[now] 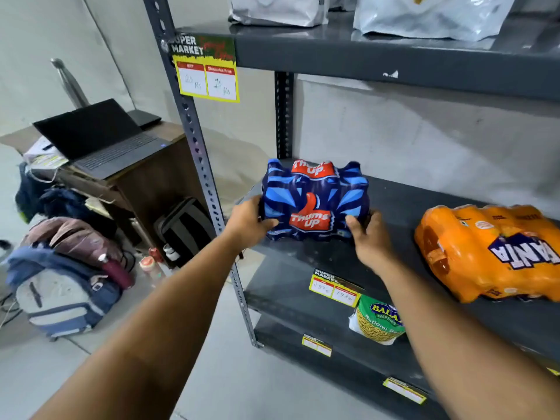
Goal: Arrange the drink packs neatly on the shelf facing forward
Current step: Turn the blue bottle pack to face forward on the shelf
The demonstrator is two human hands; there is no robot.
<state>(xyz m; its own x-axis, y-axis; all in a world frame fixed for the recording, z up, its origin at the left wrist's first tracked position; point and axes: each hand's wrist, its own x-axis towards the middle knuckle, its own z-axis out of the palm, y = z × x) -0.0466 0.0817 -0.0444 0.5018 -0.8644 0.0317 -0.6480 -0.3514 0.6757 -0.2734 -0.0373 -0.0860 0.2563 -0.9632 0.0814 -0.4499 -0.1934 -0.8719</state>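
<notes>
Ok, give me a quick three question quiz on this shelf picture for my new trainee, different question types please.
1. True or false: both hands, left hand and right hand, grip the blue Thums Up pack.
2. Multiple choice: the logo on the orange Fanta pack reads A) upright B) upside down C) hidden.
3. Fill in: the green Balaji snack bag sits on the shelf ____ the drink packs' shelf.

Key: 1 true; 2 B; 3 below.
</notes>
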